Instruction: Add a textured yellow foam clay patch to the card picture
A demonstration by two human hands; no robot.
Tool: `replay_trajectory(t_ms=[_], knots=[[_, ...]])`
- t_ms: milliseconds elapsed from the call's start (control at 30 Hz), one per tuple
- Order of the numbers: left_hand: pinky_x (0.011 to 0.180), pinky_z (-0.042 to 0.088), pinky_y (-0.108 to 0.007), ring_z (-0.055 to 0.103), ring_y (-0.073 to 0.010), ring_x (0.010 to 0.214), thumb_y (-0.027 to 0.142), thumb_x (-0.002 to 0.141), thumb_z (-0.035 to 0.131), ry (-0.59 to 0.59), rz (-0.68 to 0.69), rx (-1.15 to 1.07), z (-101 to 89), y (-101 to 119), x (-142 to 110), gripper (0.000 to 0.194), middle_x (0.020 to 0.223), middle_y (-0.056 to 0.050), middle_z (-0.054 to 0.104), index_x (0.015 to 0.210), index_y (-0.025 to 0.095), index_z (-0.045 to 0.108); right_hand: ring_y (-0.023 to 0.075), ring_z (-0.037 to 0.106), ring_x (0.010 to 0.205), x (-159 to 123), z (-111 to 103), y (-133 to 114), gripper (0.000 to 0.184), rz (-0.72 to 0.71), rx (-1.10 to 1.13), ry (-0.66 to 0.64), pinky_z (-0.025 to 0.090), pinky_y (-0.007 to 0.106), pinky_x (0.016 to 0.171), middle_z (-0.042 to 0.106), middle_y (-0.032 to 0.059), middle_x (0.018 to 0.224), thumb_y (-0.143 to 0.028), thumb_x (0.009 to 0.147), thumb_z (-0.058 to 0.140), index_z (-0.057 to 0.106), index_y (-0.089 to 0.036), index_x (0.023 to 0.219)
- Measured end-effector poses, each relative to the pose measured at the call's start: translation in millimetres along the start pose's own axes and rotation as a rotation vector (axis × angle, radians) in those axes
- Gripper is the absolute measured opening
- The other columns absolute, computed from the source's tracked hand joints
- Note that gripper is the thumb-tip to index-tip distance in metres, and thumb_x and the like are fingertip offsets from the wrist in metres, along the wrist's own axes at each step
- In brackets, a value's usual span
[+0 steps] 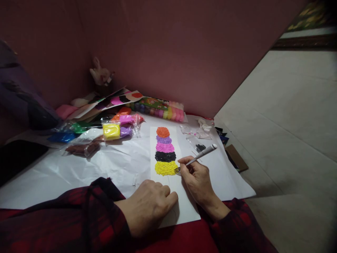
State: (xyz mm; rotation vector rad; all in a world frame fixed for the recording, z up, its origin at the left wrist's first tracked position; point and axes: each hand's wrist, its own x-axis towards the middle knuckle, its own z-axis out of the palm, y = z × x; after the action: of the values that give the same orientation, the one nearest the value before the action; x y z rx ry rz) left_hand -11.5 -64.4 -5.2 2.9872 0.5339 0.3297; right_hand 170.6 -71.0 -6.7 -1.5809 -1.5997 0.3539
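Glossy plastic packets [111, 131] and a boxed color set [168, 113] crowd the far side of a white table covering [226, 179]. A right hand [197, 177] grips a metal fork [204, 152], tines at the ridged yellow band [165, 168], nearest of five stacked on a narrow card [185, 211]; a left hand [150, 203], curled closed, hides part of the card's lower end.

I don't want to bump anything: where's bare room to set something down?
The white sheet is mostly bare between the brown packet and the paper strip, and from the right hand to the sheet's right edge. Back left is crowded around the yellow packet.
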Motion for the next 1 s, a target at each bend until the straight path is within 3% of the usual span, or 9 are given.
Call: replay_trajectory(t_ms=[1000], knots=[[0.043,0.031,-0.03,0.053,-0.0178,0.052,0.009,0.08,0.05,-0.025,-0.001,-0.007,-1.4,-0.3,-0.2,0.01,0.07,-0.001,0.061,0.082,0.018,0.051,0.0117,0.043,0.045,0.6,-3.0,2.3,0.013,0.039,-0.001,0.068,0.034,0.024,0.045,0.047,-0.005,0.052,-0.021,0.083,0.051,0.063,-0.017,0.083]])
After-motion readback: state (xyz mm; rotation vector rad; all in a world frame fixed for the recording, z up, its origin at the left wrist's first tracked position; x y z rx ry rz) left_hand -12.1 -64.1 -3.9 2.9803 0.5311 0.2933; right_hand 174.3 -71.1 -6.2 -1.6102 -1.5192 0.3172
